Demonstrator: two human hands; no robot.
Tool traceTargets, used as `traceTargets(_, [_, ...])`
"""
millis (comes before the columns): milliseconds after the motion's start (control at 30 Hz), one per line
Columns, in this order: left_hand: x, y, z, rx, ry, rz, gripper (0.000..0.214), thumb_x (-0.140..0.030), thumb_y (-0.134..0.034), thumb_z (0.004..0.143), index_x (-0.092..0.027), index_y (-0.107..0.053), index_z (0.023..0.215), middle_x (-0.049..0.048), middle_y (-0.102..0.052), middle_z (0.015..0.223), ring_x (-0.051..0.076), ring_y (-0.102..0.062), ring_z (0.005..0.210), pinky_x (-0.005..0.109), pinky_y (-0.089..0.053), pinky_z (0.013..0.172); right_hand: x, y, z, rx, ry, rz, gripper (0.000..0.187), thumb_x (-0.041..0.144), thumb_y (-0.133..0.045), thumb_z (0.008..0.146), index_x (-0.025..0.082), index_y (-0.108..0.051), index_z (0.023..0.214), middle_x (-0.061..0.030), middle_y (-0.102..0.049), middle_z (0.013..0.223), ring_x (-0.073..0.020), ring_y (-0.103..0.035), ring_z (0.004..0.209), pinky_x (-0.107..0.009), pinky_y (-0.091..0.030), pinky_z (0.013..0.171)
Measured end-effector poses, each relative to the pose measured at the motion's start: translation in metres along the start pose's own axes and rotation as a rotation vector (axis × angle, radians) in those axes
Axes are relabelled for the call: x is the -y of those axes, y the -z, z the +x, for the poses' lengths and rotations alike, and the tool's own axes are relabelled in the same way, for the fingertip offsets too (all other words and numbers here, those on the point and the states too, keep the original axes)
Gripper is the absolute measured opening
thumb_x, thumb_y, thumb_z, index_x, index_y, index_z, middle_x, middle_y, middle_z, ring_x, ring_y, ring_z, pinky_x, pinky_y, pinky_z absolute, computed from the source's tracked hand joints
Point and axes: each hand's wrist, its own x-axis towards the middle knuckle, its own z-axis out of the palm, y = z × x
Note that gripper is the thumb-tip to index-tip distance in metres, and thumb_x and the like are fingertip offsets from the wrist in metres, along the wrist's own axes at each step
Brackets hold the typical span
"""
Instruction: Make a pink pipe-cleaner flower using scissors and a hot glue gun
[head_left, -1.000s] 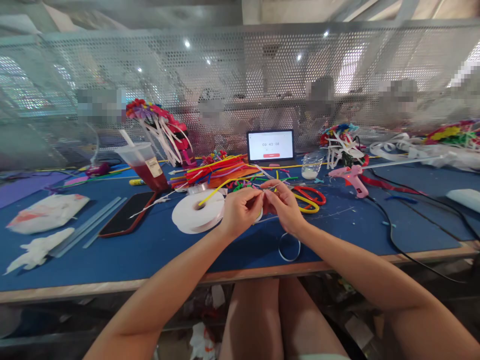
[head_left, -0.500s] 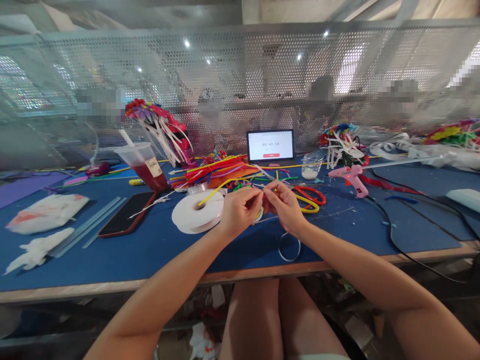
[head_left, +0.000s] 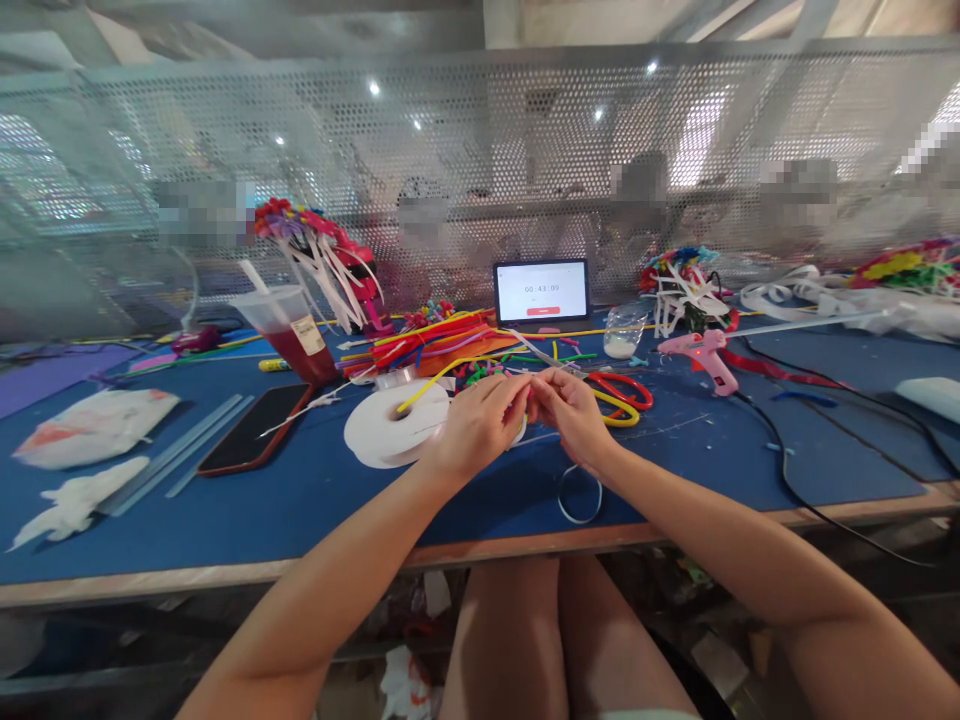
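My left hand (head_left: 484,420) and my right hand (head_left: 574,415) meet above the near middle of the table. The fingertips of both are pinched together around something small, of which only a bit of red shows; the fingers hide the rest. Below my right hand, a thin white ribbon loop (head_left: 580,497) lies near the table's edge. Beside my left hand is a white ribbon spool (head_left: 375,425) with a yellow stem across it. Just right of my right hand are scissors (head_left: 637,392) with red and yellow handles.
Behind my hands lie many coloured pipe cleaners (head_left: 442,340) and a tablet (head_left: 541,290) with a timer. A pink glue gun (head_left: 705,360) with a black cord is at right. Left are a drink cup (head_left: 296,335), a phone (head_left: 255,430) and a plastic bag (head_left: 94,428).
My left hand has turned slightly, its fingers now covering more of the small red thing. My right hand's fingers have curled a little closer. Objects on the table stay where they were.
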Motion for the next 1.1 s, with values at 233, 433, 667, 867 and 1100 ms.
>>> traceTargets(233, [0.0, 0.003, 0.005, -0.046, 0.041, -0.024, 0.011, -0.014, -0.054, 0.082, -0.015, -0.064, 0.084, 0.0016, -0.067, 0.066, 0.011, -0.062, 0.061, 0.02, -0.045, 0.057, 0.0, 0.001, 0.001, 0.017, 0.002, -0.034, 0.038, 0.051, -0.068, 0.069, 0.018, -0.052, 0.075, 0.0055, -0.054, 0.048, -0.0051, -0.042, 0.039, -0.018, -0.022, 0.039])
traceTargets(433, [-0.002, 0.007, 0.009, -0.023, 0.182, -0.122, 0.012, -0.015, -0.053, 0.083, -0.016, -0.065, 0.084, 0.0027, -0.069, 0.073, 0.011, -0.063, 0.064, 0.019, -0.047, 0.059, -0.001, 0.002, 0.001, 0.084, 0.035, -0.028, 0.031, 0.047, -0.065, 0.074, 0.02, -0.052, 0.082, 0.0053, -0.056, 0.055, -0.0054, -0.042, 0.043, -0.018, -0.023, 0.04])
traceTargets(667, [-0.003, 0.006, 0.009, 0.001, 0.261, -0.185, 0.011, -0.016, -0.054, 0.082, -0.016, -0.065, 0.084, 0.0034, -0.07, 0.077, 0.01, -0.063, 0.064, 0.019, -0.047, 0.058, -0.002, 0.004, 0.002, 0.079, 0.065, -0.08, 0.033, 0.048, -0.065, 0.074, 0.019, -0.051, 0.081, 0.0056, -0.055, 0.054, -0.0037, -0.033, 0.038, -0.019, -0.021, 0.038])
traceTargets(867, [-0.003, 0.006, 0.009, 0.021, 0.343, -0.32, 0.009, -0.016, -0.055, 0.081, -0.015, -0.064, 0.083, 0.0038, -0.07, 0.078, 0.01, -0.063, 0.064, 0.019, -0.048, 0.058, -0.002, 0.003, 0.002, 0.1, -0.004, -0.047, 0.034, 0.049, -0.064, 0.075, 0.019, -0.047, 0.079, 0.005, -0.057, 0.052, -0.0035, -0.034, 0.038, -0.018, -0.021, 0.039])
traceTargets(1100, [-0.002, 0.01, 0.011, 0.063, 0.252, -0.269, 0.009, -0.018, -0.054, 0.082, -0.016, -0.063, 0.081, 0.0025, -0.068, 0.071, 0.01, -0.06, 0.06, 0.019, -0.046, 0.056, -0.003, 0.015, 0.01, 0.219, 0.045, -0.157, 0.033, 0.051, -0.058, 0.079, 0.021, -0.044, 0.081, 0.0072, -0.055, 0.049, -0.0047, -0.033, 0.037, -0.018, -0.023, 0.039])
